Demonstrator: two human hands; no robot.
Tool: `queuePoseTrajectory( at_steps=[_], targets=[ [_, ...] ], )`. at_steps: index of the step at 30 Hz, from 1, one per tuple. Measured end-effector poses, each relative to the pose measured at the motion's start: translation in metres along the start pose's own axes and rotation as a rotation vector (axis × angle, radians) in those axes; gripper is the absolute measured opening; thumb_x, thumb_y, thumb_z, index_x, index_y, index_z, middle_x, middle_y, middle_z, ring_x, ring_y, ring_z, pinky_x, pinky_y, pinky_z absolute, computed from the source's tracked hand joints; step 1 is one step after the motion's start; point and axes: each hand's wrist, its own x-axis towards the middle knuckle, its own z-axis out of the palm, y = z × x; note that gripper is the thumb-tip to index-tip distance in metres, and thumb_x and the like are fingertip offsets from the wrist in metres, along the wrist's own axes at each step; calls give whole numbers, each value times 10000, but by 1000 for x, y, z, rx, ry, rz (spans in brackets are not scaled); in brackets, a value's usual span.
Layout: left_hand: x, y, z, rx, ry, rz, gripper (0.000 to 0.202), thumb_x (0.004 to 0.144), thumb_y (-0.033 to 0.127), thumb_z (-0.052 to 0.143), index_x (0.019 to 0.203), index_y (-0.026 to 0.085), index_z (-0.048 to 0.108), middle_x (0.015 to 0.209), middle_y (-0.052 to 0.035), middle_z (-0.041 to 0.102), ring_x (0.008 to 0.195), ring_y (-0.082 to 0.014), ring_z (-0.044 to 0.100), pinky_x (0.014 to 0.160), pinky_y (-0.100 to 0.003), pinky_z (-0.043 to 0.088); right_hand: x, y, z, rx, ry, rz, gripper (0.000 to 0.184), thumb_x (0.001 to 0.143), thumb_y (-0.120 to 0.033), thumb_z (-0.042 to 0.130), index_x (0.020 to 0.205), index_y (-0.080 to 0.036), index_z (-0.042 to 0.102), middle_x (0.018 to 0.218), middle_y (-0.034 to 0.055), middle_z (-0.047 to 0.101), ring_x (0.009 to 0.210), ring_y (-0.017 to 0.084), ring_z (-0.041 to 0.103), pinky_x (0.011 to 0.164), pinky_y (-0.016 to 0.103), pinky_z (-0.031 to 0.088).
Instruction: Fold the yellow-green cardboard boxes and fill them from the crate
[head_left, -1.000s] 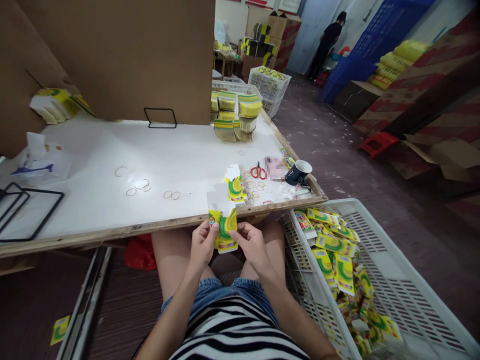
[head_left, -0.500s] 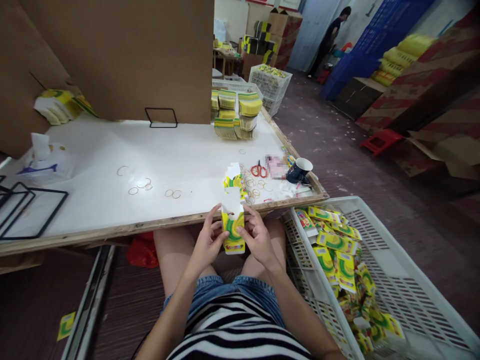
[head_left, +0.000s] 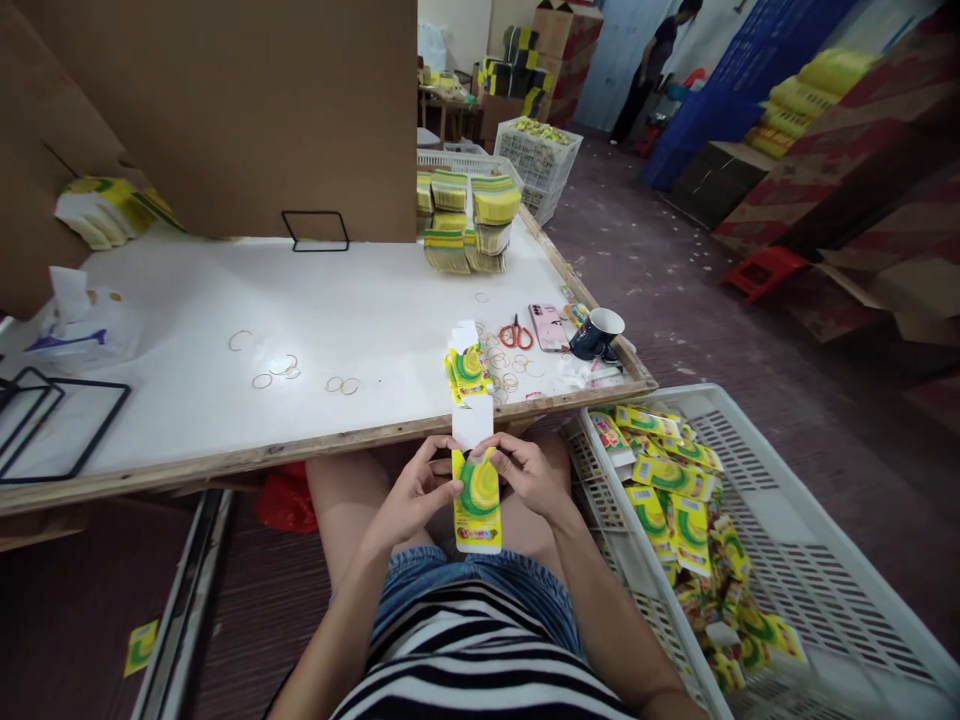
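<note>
Cardboard panels [head_left: 247, 120] rise at the back of a white, wood-edged surface [head_left: 225, 280], and one person [head_left: 649, 70] stands across the room. On the right, an open plastic crate [head_left: 772, 500] holds a jumble of yellow-green packets [head_left: 673, 477], too mixed to count; farther off, a white crate [head_left: 529, 165] is heaped with yellow pieces [head_left: 544, 131]. At the surface's left, one tissue pack [head_left: 94, 328] has a tissue sticking up.

One yellow-green carton [head_left: 478, 500] is held over the lap, just below the surface's front edge, its white flap up. The left hand [head_left: 412, 490] has its fingers grasping the carton's left edge; the right hand [head_left: 534, 478] pinches near its upper right corner. Compared with half a second ago, the carton sits lower, nearer the striped shirt [head_left: 480, 650], and the fingers are closer to its top.

Near the right corner lie one pair of red-handled scissors [head_left: 516, 335], one pink phone [head_left: 549, 328] and one dark mug [head_left: 592, 338].
</note>
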Motion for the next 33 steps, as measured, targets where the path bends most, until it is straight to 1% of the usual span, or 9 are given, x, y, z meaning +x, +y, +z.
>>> queuePoseTrajectory(
  at_steps=[4, 8, 13, 16, 19, 21, 25, 29, 33],
  targets=[
    [-1, -2, 1, 3, 9, -4, 487, 797, 295, 694, 1200, 242, 425, 989, -75, 701, 813, -186, 692, 681, -253, 537, 1, -1, -2, -38, 28, -32, 356, 901, -456, 525, 737, -189, 692, 709, 18, 647, 658, 162, 570, 632, 270, 439],
    [1, -5, 1, 29, 4, -58, 764, 786, 316, 706, 1411, 252, 271, 1022, -101, 701, 855, -224, 695, 680, -270, 542, 1, 7, -2, -66, 36, -49, 323, 911, -427, 520, 766, -189, 682, 770, 30, 648, 725, 167, 593, 685, 276, 460],
    [6, -8, 2, 141, 107, -19, 499, 799, 344, 687, 1229, 180, 493, 1026, -102, 694, 835, -195, 672, 650, -232, 516, 1, 14, -5, 6, 369, -41, 294, 879, -448, 562, 1059, -216, 560, 833, 27, 628, 772, 159, 600, 706, 271, 482],
    [8, -12, 4, 270, 164, 20, 436, 823, 342, 655, 1206, 179, 522, 1040, -96, 689, 868, -200, 666, 704, -255, 522, -1, 11, -8, 1, 136, 90, 331, 872, -418, 560, 1127, -208, 551, 727, -7, 616, 685, 143, 598, 659, 258, 481],
    [9, -18, 4, 339, 155, 57, 425, 846, 329, 619, 1231, 184, 512, 1093, -102, 675, 973, -224, 651, 816, -303, 522, -1, 6, -9, -94, -66, 202, 381, 797, -310, 623, 1158, -227, 534, 855, 3, 690, 756, 161, 647, 671, 264, 490],
    [9, -21, 3, 345, 124, 73, 428, 865, 321, 590, 1259, 189, 488, 1140, -107, 659, 1041, -230, 632, 885, -328, 505, 0, 5, -8, -261, -31, 237, 367, 770, -260, 623, 1128, -244, 539, 872, -3, 719, 747, 168, 656, 671, 266, 480],
    [9, -22, 2, 326, 114, 76, 448, 875, 325, 578, 1285, 188, 459, 1153, -121, 654, 1059, -237, 631, 878, -334, 512, 4, 7, -4, -499, 54, 282, 337, 756, -278, 654, 1077, -245, 553, 648, -40, 696, 620, 176, 634, 621, 253, 437],
    [9, -18, 4, 276, 150, 77, 460, 844, 328, 627, 1256, 189, 477, 1147, -116, 658, 1032, -236, 642, 838, -323, 530, 5, 11, 2, -389, 52, 263, 402, 775, -287, 636, 1152, -215, 517, 540, -66, 617, 540, 165, 602, 570, 234, 421],
    [10, -13, 6, 229, 155, 82, 459, 829, 328, 649, 1239, 192, 493, 1136, -112, 666, 1026, -241, 644, 811, -317, 537, 1, 15, 1, -186, 41, 228, 448, 801, -358, 626, 1204, -198, 515, 690, -24, 661, 526, 137, 585, 505, 220, 425]
  ],
)
